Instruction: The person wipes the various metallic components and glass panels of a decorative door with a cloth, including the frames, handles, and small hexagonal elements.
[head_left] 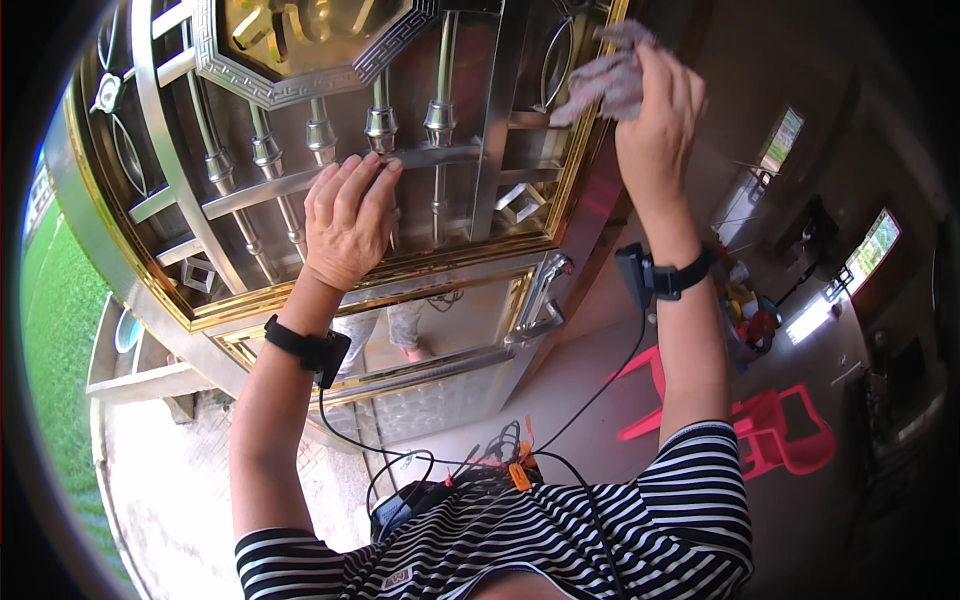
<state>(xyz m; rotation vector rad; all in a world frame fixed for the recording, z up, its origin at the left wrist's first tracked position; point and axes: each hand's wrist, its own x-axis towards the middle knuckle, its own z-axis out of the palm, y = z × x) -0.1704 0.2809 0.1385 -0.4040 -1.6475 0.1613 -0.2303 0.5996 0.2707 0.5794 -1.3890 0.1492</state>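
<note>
A metal door [440, 215] with silver bars, gold trim and an octagonal plaque [300, 45] stands before me. My left hand [350, 220] has its fingers curled over a horizontal silver bar [260, 193] of the door's grille; the thumb is hidden. Raised higher, at the door's right edge, my right hand [660, 125] is closed on a crumpled greyish cloth [608, 82]. The cloth overlaps the gold-trimmed frame, but I cannot tell how firmly it touches. Below the grille sits the door handle [540, 305].
Black straps with small devices circle both wrists, and cables [500, 445] run from them to my chest. Pink plastic chairs [780, 430] stand on the indoor floor at right. Green grass [60, 300] and a low concrete ledge [150, 375] lie outside at left.
</note>
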